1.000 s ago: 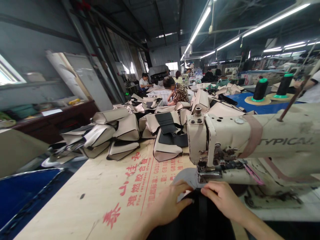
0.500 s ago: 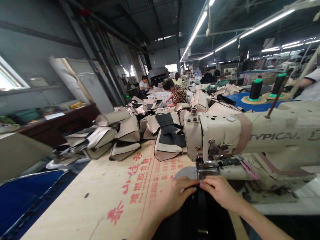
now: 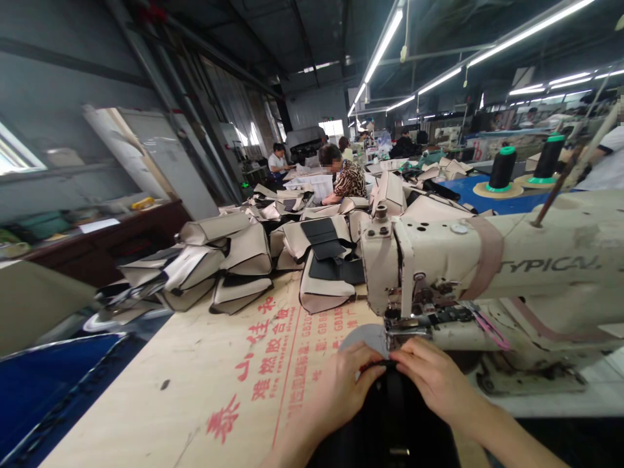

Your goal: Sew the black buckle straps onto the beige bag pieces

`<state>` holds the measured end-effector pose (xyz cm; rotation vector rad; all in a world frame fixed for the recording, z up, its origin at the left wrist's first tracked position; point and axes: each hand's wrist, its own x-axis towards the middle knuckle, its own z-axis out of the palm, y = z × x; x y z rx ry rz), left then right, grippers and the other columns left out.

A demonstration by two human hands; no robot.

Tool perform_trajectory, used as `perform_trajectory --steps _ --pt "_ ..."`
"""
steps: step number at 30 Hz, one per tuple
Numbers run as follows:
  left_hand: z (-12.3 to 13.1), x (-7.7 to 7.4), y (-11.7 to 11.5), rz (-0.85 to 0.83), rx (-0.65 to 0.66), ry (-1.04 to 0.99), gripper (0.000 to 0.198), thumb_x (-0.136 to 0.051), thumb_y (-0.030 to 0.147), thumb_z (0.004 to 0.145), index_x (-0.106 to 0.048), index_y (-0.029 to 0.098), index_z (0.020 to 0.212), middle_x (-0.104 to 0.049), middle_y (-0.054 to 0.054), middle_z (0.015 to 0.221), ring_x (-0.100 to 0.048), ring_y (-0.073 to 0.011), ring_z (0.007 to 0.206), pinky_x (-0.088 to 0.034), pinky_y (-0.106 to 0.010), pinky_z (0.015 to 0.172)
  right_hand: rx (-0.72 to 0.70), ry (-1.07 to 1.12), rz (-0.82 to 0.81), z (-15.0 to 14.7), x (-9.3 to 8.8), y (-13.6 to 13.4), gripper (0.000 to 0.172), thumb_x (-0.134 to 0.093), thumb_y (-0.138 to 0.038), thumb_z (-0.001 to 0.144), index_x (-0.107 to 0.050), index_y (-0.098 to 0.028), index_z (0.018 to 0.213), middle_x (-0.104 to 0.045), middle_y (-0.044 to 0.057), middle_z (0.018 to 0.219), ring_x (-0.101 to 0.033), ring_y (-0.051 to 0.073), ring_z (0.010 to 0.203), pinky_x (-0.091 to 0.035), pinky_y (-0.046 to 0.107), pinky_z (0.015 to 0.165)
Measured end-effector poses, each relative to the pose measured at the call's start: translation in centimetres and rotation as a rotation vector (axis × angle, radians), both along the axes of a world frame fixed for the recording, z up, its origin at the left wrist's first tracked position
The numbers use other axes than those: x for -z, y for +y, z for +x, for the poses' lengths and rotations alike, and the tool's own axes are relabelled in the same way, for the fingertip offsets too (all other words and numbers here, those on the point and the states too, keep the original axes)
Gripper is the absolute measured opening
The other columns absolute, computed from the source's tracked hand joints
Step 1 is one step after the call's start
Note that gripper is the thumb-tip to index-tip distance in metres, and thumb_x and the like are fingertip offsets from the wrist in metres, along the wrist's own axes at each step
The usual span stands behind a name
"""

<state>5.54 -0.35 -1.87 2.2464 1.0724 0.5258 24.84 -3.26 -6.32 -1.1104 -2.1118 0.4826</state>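
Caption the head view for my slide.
Left hand and right hand pinch a black item at the sewing machine, with beige-and-black pieces heaped beyond.

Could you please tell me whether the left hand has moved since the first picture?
Yes, slightly: judged against the sewing machine, the left hand has shifted forward, toward the needle end, most plainly at its thumb.

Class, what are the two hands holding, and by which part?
A black item: the left hand and right hand both pinch its far edge.
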Motion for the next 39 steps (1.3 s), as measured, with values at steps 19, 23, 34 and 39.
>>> perform_trajectory --steps 19,23,34,39 --pt "-0.5 0.1 -0.6 -0.029 -0.033 0.070 0.021 -0.046 0.020 0.081 -0.057 0.022 0.099 -0.060 -0.001 0.095 -0.055 -0.0135 0.087 -0.043 -0.024 0.077 0.054 0.218 -0.358 -0.5 -0.4 0.6 0.030 -0.040 -0.036 0.091 -0.058 -0.017 0.077 -0.054 0.000 0.077 -0.051 0.013 0.076 -0.034 0.022 0.071" --pt "-1.9 -0.1 -0.3 -0.031 0.126 0.289 0.057 -0.042 0.000 0.067 -0.050 0.025 0.118 -0.055 -0.002 0.117 -0.051 -0.0176 0.106 -0.040 -0.027 0.089 -0.012 0.133 -0.336 -1.0 -0.5 0.7 0.029 -0.040 -0.032 0.091 -0.055 -0.017 0.071 -0.052 -0.002 0.073 -0.049 0.012 0.072 -0.030 0.022 0.066" --pt "-3.5 -1.6 2.5 -0.339 0.254 0.169 0.034 -0.037 0.041 0.085 -0.062 0.025 0.101 -0.065 0.004 0.091 -0.055 -0.0151 0.081 -0.042 -0.022 0.072 0.015 0.202 -0.408 -0.9 0.3 1.9 0.035 -0.043 -0.036 0.087 -0.049 -0.015 0.060 -0.049 -0.003 0.063 -0.043 0.011 0.062 -0.025 0.022 0.058" --pt "-3.2 -1.1 4.6 -0.322 0.125 0.193 0.046 -0.038 0.051 0.082 -0.063 0.014 0.068 -0.052 0.004 0.052 -0.041 -0.0071 0.048 -0.031 -0.018 0.047 0.082 0.353 -0.521 -3.3 1.7 1.6 0.045 -0.041 -0.049 0.085 -0.050 -0.014 0.057 -0.046 -0.003 0.053 -0.043 0.011 0.054 -0.027 0.021 0.051"
